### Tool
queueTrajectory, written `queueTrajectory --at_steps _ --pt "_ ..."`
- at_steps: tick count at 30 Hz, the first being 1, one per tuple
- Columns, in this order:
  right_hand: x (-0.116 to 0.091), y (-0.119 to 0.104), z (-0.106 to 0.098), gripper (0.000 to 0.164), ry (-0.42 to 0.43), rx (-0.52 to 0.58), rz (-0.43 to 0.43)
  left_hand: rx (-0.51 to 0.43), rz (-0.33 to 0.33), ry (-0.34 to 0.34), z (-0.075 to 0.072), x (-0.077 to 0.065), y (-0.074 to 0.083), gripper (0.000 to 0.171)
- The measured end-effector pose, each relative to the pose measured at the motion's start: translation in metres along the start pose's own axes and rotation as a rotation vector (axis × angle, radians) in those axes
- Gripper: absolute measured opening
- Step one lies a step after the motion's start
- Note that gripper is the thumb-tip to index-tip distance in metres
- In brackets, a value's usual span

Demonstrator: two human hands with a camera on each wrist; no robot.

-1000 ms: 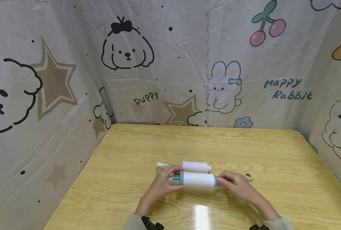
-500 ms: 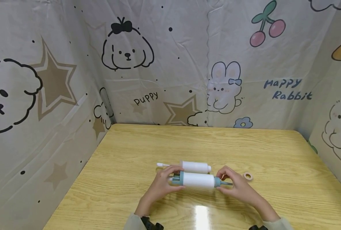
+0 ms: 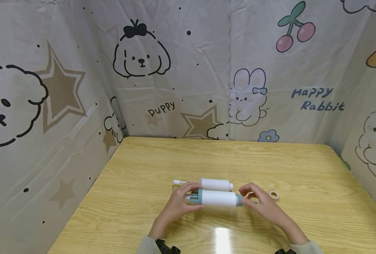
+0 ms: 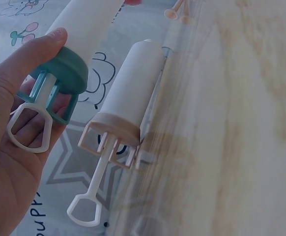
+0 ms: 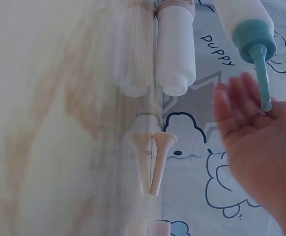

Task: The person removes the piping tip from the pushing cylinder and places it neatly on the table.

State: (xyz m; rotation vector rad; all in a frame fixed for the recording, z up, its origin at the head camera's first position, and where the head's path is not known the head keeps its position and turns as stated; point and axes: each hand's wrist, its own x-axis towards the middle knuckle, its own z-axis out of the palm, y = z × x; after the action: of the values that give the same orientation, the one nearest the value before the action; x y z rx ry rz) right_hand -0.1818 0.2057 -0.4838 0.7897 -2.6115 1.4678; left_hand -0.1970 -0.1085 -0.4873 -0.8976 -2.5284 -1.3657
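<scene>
In the head view my left hand (image 3: 179, 201) grips a piping syringe with a white barrel (image 3: 219, 198) by its teal rear collar. The left wrist view shows the thumb on the barrel's end, beside the teal handle (image 4: 68, 73) and white plunger ring (image 4: 31, 128). The syringe is held lengthwise across the table. My right hand (image 3: 260, 200) is at the front end, fingers loosely bent about the teal front cap. In the right wrist view its fingers (image 5: 236, 101) are spread and blurred beside the long teal nozzle (image 5: 262, 73).
A second white syringe (image 3: 215, 184) with a tan collar (image 4: 117, 127) lies just behind, its plunger pulled out to the left. A tan flared nozzle (image 5: 161, 162) lies on the table. A small tan ring (image 3: 273, 194) is right of my right hand. A printed curtain (image 3: 188, 70) surrounds the table.
My right hand's fingers go from bunched at the front cap, to pinching it with the nozzle showing, to loosened around it now. My left hand and the syringe stay nearly still.
</scene>
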Motion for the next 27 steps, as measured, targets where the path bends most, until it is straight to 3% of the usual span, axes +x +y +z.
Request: queueTrajectory --at_steps 1,4,7,12,16,22,27 --pt "-0.0003 0.0000 -0.0010 0.015 -0.023 0.022 0.032 -0.001 0.000 0.000 -0.0002 0.0000 0.0003 0.054" --pt "-0.0011 -0.0002 -0.0038 0.024 -0.102 0.085 0.109 0.000 0.006 0.002 -0.0004 -0.0004 0.0008 0.053" --pt "-0.0014 -0.0003 -0.0051 0.025 -0.151 0.120 0.136 -0.001 0.009 0.001 -0.0004 -0.0004 0.0013 0.053" --pt "-0.0023 0.0001 -0.0033 0.014 -0.101 0.068 0.147 0.009 0.008 -0.001 -0.0003 -0.0008 0.0008 0.053" --pt "-0.0021 0.0014 -0.0003 0.018 -0.045 0.027 0.097 0.009 0.007 -0.006 -0.0003 -0.0010 0.0006 0.053" --pt "-0.0003 0.0029 0.0020 0.025 0.000 -0.038 -0.059 0.003 0.008 -0.003 -0.0003 -0.0014 0.0008 0.053" --pt "-0.0001 0.0028 0.0024 0.028 0.019 -0.040 -0.086 -0.002 -0.001 -0.007 -0.0002 -0.0012 -0.0006 0.054"
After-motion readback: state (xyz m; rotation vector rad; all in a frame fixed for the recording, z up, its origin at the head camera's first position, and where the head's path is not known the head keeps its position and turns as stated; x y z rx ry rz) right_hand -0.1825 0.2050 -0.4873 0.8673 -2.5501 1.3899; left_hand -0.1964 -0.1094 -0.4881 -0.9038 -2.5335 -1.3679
